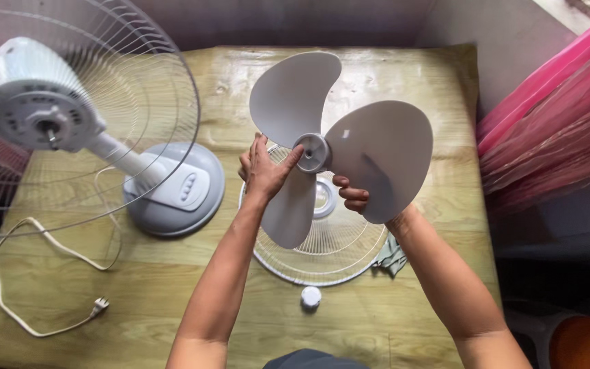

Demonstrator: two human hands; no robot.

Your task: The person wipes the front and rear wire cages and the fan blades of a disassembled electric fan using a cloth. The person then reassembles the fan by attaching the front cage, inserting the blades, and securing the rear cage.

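wooden table; both hands gripping fan blade; grille beneath

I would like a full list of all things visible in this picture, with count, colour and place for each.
fan blade: 1, pale grey, three wings, held up over the table centre
front grille: 1, white wire, flat on the table under the blade
fan body: 1, white, motor head with rear grille, left
fan base: 1, light grey, round, on the table at left
power cord: 1, white, with plug, front left of the table
small round cap: 1, white, in front of the grille
cloth: 1, grey-green, beside the grille
table: 1, yellowish wood pattern
pink fabric: right edge
left hand: fingers on the blade hub
right hand: fingers holding a wing
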